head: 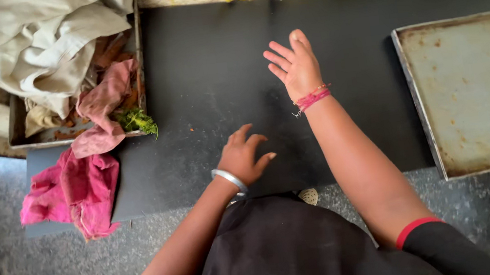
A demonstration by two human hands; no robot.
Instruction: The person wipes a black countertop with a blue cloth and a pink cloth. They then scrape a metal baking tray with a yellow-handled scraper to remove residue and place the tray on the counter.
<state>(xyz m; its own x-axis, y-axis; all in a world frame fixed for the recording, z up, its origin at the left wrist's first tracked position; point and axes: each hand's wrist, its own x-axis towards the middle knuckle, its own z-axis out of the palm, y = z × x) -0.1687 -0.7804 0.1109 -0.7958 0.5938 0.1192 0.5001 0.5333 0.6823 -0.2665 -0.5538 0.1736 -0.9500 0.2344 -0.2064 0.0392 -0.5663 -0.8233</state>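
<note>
Fingers [285,59] spread, empty, above black board [200,69]

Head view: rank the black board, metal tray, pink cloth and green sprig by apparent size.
1. black board
2. metal tray, cut off at the frame edge
3. pink cloth
4. green sprig

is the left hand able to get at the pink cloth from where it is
Probably yes: the left hand rests open on the black board, and only bare board lies between it and the pink cloth hanging off the board's left edge.
</note>
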